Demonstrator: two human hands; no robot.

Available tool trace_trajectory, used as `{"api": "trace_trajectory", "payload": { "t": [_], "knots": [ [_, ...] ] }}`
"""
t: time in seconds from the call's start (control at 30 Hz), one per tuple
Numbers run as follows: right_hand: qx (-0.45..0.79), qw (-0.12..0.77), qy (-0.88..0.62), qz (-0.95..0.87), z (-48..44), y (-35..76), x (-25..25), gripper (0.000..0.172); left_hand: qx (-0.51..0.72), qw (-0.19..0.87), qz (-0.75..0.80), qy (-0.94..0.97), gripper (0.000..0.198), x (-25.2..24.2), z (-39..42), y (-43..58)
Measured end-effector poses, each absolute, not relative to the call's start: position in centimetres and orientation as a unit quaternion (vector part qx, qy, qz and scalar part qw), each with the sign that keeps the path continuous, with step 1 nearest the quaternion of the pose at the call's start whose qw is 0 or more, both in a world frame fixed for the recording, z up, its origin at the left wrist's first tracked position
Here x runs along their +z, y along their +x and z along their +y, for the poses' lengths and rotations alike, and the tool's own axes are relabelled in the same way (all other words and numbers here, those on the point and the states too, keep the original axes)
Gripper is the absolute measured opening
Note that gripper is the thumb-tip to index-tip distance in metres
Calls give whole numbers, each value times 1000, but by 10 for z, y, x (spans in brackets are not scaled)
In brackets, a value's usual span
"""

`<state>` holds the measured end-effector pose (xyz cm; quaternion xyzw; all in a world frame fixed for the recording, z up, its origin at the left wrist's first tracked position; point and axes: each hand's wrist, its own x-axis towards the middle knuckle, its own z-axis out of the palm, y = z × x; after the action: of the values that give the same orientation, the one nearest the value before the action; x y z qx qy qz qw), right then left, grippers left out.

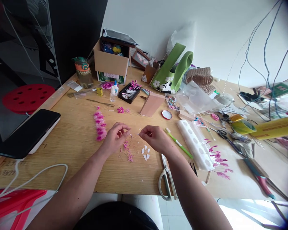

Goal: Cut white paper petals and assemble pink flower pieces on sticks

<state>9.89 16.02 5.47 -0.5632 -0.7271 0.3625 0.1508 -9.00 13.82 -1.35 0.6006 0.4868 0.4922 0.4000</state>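
My left hand (pixel 116 135) hovers above the middle of the table with thumb and forefinger curled together. Whatever sits between those fingertips is too small to tell. Facing it across a narrow gap, my right hand (pixel 153 137) pinches a small white piece (pixel 139 134). Several white petal-shaped pieces (pixel 145 157) lie in a ring just below my right hand. Loose pink trimmings (pixel 127 148) are scattered by my left hand. To its left lies a fluffy pink strip (pixel 100 124). Beyond the hands is a small magenta flower (pixel 120 110).
White-handled scissors (pixel 165 182) reach over the table's front edge beside my right forearm. A green toothbrush (pixel 180 144) and a white foam holder (pixel 194 143) with pink stems lie to the right. Glue bottles (pixel 112 94), a black tray (pixel 129 93) and a green bag (pixel 169 75) stand farther back.
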Motion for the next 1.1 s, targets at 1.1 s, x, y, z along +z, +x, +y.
{"api": "trace_trajectory", "payload": {
  "t": [1.1],
  "knots": [
    [160,-1,-674,-722,91,145,11,14,479,378,506,610,10,-14,138,-86]
  ]
}}
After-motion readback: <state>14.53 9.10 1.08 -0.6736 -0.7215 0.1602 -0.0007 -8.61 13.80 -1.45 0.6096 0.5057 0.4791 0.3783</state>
